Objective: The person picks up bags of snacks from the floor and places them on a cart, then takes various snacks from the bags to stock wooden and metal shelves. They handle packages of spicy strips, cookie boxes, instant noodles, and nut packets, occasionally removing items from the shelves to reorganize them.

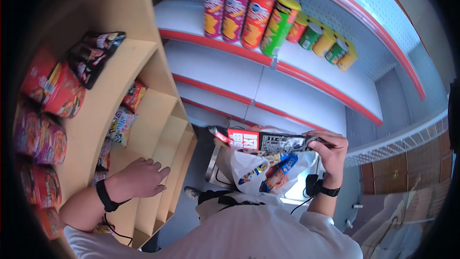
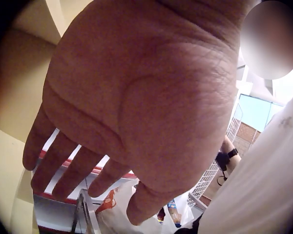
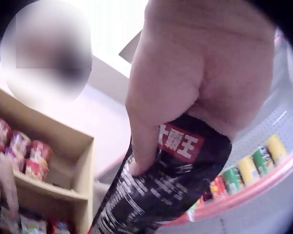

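My right hand (image 1: 330, 152) grips one end of a black packet (image 1: 282, 142) with a red label, above a white plastic bag (image 1: 247, 163) that holds blue and yellow packets. In the right wrist view the thumb of the right hand (image 3: 200, 78) presses the face of the black packet (image 3: 161, 180). Over the wooden shelf compartments, my left hand (image 1: 139, 178) hovers with spread fingers and holds nothing. The left wrist view shows the palm of the left hand (image 2: 136, 102) with fingers extended.
A wooden shelf (image 1: 127, 67) on the left bears noodle packs (image 1: 52, 141), a black bag (image 1: 93, 57) and small snack bags (image 1: 122, 124). Ahead, a white shelf with red edges (image 1: 215, 86) carries snack cans (image 1: 258, 19). A wire rack (image 1: 402, 141) stands at right.
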Motion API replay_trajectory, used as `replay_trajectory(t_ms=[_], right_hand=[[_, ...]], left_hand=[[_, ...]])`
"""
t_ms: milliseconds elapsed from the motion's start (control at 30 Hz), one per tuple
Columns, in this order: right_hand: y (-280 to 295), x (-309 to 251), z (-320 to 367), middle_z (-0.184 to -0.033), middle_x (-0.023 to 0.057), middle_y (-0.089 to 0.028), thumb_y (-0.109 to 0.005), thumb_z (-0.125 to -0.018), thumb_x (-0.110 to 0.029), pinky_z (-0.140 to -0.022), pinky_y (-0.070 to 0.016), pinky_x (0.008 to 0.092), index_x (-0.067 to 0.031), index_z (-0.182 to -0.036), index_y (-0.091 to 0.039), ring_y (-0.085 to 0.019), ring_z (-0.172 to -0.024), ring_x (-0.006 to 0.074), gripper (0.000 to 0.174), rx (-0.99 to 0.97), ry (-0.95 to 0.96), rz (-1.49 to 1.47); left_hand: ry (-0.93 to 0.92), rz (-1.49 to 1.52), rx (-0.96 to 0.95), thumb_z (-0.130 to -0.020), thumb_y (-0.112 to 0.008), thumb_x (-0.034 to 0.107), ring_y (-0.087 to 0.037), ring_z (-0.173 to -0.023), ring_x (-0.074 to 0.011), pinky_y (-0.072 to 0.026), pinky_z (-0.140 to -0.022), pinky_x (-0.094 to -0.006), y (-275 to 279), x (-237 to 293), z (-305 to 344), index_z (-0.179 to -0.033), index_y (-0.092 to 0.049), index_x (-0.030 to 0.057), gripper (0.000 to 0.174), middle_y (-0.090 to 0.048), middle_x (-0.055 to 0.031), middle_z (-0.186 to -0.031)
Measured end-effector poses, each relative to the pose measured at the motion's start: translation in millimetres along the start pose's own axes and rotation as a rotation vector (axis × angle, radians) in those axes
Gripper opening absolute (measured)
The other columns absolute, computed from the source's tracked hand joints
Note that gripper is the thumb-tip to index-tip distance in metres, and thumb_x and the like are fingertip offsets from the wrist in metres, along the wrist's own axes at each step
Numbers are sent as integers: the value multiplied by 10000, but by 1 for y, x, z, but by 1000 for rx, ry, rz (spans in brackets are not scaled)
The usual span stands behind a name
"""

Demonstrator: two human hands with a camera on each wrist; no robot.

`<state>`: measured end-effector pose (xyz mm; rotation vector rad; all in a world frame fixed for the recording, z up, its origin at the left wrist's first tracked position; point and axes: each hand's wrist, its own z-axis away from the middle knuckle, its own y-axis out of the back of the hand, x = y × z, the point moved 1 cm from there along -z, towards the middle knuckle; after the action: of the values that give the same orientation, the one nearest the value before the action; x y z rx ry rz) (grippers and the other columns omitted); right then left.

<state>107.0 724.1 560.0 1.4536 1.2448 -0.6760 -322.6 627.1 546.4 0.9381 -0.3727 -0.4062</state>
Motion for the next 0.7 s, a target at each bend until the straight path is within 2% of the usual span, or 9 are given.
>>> replay_trajectory(t_ms=[33,100,300,367,500,533,600,633,700], right_hand=[[-5,0,-4,-857,89,-715,-744,-742,-14,-688,-524,280,30,-905,-714,-664,-746,161,172,60,-169,-250],[-44,13,-20,-914,112,-700,-738,-783,-57,-749,-528,287,22,-1010,-683,-655,-793,155,247,73,-140,-608],[-140,-64,-84,-1021,128,-662,-640,-880,-109,-835,-530,327,70,-1211,-538,-656,-913,205,390,-141,-183,-923],[-168,-88,-116,-892,-21,-587,-643,-893,-124,-699,-447,216,53,-1277,-526,-514,-746,54,439,-221,-92,-881],[-234,-141,-169,-883,-33,-644,-595,-936,-131,-640,-434,187,-57,-1253,-597,-523,-726,23,326,-80,338,-277],[-269,-134,-194,-997,54,-689,-590,-853,32,-761,-494,245,-36,-1233,-604,-623,-828,112,386,-14,675,-418],[-307,-155,-226,-1064,118,-672,-501,-744,152,-916,-480,315,-37,-1211,-615,-630,-1022,251,517,52,1216,-140],[-330,-165,-239,-1158,163,-626,-487,-645,157,-925,-488,387,-36,-1189,-615,-585,-1099,344,591,-32,1356,-124],[-366,-163,-262,-1273,155,-555,-500,-683,118,-962,-456,401,-58,-1202,-611,-522,-1172,338,560,-113,1436,60]], left_hand=[[-14,-13,2,-847,-590,325,-601,-959,-342,-467,-843,-447,-2,-1,0,-1198,-520,10,477,-614,-171,-979],[21,-23,25,-850,-584,327,-603,-956,-340,-470,-838,-447,-7,-3,-2,-1198,-520,11,474,-615,-173,-972],[32,-60,29,-850,-586,338,-612,-945,-327,-486,-787,-437,-18,-6,-5,-1150,-536,29,433,-623,-157,-971],[34,-101,9,-844,-595,337,-610,-964,-315,-486,-778,-438,-19,-5,-7,-1132,-544,47,411,-627,-145,-978],[64,-105,16,-838,-608,339,-609,-971,-312,-485,-781,-446,-20,-6,-10,-1128,-552,57,409,-632,-140,-986],[64,-109,26,-834,-614,341,-611,-963,-315,-485,-780,-445,-23,-7,-11,-1126,-555,56,412,-635,-140,-986],[73,-121,45,-831,-621,344,-613,-955,-318,-486,-780,-445,-24,-8,-12,-1123,-558,54,416,-638,-141,-987],[64,-104,37,-830,-625,341,-615,-952,-321,-487,-779,-444,-25,-7,-12,-1124,-559,53,417,-639,-143,-986],[63,-94,27,-830,-628,339,-616,-949,-324,-487,-779,-443,-24,-8,-13,-1124,-559,51,418,-640,-146,-984]])
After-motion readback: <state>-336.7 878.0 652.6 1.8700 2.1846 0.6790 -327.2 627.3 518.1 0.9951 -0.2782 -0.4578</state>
